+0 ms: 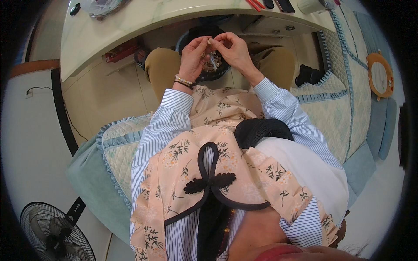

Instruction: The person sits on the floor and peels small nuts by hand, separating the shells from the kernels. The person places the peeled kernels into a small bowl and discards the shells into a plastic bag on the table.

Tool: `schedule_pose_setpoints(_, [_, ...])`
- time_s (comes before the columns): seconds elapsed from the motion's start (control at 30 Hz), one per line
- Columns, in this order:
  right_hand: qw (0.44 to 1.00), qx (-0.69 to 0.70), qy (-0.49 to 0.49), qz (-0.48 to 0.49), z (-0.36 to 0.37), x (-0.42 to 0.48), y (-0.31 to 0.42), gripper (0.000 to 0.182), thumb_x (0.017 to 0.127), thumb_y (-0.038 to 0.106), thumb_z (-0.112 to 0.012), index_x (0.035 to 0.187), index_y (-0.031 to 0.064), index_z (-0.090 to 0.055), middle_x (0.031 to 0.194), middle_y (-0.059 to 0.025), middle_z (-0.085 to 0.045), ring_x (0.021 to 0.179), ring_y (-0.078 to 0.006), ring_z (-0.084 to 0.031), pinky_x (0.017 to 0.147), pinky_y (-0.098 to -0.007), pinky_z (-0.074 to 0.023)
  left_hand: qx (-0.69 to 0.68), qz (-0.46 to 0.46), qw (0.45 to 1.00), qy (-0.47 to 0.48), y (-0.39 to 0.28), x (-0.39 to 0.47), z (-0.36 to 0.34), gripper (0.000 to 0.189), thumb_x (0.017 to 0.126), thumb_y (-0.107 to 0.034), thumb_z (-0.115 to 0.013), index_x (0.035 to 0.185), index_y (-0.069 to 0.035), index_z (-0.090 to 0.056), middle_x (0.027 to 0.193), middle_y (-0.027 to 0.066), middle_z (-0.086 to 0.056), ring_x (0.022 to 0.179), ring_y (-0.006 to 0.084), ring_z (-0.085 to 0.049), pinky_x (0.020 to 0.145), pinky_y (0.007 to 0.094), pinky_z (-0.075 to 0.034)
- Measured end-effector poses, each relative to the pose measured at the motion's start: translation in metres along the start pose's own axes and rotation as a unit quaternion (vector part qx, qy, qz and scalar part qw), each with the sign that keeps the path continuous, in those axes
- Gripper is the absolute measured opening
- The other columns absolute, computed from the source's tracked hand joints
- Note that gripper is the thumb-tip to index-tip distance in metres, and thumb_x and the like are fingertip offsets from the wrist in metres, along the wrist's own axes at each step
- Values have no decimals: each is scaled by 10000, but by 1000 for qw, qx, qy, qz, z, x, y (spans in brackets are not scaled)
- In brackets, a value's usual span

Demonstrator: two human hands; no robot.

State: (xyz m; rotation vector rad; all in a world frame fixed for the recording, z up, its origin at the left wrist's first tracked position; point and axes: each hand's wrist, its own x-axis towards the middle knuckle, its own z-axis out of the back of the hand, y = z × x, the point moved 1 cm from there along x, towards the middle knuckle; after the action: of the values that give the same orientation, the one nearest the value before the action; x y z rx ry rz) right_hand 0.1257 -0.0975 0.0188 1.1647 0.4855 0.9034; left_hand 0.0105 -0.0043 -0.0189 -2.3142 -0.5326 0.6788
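Both my hands meet at the fingertips above a black-lined bin (205, 77) that stands on the floor between my knees. A small pale piece (209, 42) is pinched between the thumbs and fingers; what it is cannot be told. My left hand (195, 58), with a beaded bracelet and a dark band at the wrist, curls its fingers around something partly hidden. My right hand (232, 50) grips the piece from the other side. Mixed light and brown scraps (214, 62) lie in the bin. A floral apron (225, 104) covers my lap.
The curved edge of a pale table (130, 27) runs ahead of me. On it are a plastic bag (101, 8), red sticks (255, 4) and a dark phone (285, 6). A quilted sofa (333, 114) extends to the right; a fan (55, 238) stands at lower left.
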Motion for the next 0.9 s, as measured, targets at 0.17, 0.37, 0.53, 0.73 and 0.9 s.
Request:
schedule_pose_setpoints(0.17, [1000,-14,0,11,0,2,-6,215,839,208,-668,903,5,-630,821,-75,-612,704,-139,-583,636,-270,-477,13,10,1000,3,-6,-5,-6,200,909,-216,-602,1066,-95,-629,953,-12,-656,870,96,-635,620,182,-470])
schedule_pose_setpoints(0.37, [999,-15,-7,37,0,0,-10,194,851,186,-646,896,-1,-623,825,-89,-614,716,-154,-584,642,-278,-476,31,-1,999,18,-7,-4,-5,207,891,-178,-625,1068,-70,-629,957,7,-663,871,111,-646,617,183,-484])
schedule_pose_setpoints(0.53, [1000,15,2,-7,0,-1,-9,187,885,170,-615,915,-15,-614,823,-64,-633,734,-122,-593,657,-240,-481,26,-3,1000,12,-6,-4,-4,209,913,-183,-591,1074,-53,-625,963,25,-669,860,108,-651,618,187,-491])
schedule_pose_setpoints(0.73, [998,58,-13,-30,3,2,-13,202,870,187,-642,921,-8,-634,807,-71,-654,720,-119,-607,642,-242,-490,22,9,1000,-2,-9,-5,-6,236,929,-224,-569,1092,-61,-620,973,28,-675,860,90,-644,623,179,-486])
schedule_pose_setpoints(0.9, [998,34,-36,-50,8,0,-8,161,833,155,-677,901,9,-666,797,-68,-675,713,-120,-631,657,-251,-510,-18,4,999,-28,-9,-4,-6,239,912,-254,-598,1065,-71,-621,976,33,-677,832,72,-620,620,161,-465])
